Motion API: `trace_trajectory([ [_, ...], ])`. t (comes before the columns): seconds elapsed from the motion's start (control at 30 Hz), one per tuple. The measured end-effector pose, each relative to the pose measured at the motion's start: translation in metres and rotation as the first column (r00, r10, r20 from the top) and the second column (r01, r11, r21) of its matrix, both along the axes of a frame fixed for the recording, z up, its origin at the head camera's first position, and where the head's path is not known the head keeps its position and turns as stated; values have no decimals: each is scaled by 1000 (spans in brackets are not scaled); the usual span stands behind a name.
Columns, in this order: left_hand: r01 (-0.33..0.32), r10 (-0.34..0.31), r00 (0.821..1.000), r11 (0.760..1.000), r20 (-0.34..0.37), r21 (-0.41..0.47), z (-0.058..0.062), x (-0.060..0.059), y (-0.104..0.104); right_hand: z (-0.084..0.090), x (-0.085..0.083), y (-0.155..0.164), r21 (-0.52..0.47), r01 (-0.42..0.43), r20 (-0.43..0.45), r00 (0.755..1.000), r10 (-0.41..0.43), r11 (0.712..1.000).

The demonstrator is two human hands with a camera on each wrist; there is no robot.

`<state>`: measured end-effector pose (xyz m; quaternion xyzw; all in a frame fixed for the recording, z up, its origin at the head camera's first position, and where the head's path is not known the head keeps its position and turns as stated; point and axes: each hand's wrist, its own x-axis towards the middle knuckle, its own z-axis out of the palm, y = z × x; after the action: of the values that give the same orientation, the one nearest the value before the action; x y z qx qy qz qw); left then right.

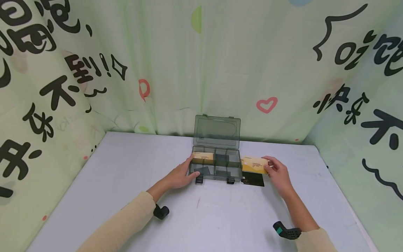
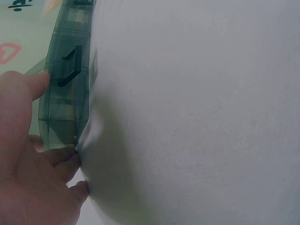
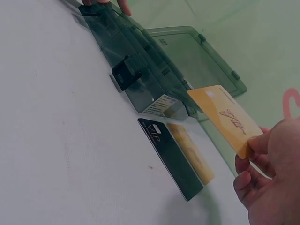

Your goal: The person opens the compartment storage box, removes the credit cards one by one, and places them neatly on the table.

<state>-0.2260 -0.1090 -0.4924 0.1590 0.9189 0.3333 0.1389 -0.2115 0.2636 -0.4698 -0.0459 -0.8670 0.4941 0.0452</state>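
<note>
A transparent grey compartment box [image 1: 227,173] stands on the table with its lid [image 1: 216,131] raised at the back. My left hand [image 1: 179,175] holds its left end, thumb at the front and fingers along the side. My right hand [image 1: 278,173] pinches a gold card [image 3: 225,119] between thumb and fingers, tilted above the table just right of the box. Below it lie a black VIP card [image 3: 171,159] and another gold card [image 3: 191,152], side by side. Inside the box, a gold card [image 1: 203,157] sits in the rear left compartment; darker pieces show in other compartments.
The box stands near the back of a white table [image 1: 207,217]. A printed pale green curtain [image 1: 170,70] hangs close behind and on both sides. Two black latches [image 1: 231,181] project from the box's front. A black strap device [image 1: 287,231] is on the right wrist.
</note>
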Motion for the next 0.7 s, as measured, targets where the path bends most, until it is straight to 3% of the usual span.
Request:
trace_trajectory([
  [0.7, 4, -4, 1000, 1000, -4, 0, 0, -1, 0, -2, 9, 26, 100, 30, 70, 997, -37, 995],
])
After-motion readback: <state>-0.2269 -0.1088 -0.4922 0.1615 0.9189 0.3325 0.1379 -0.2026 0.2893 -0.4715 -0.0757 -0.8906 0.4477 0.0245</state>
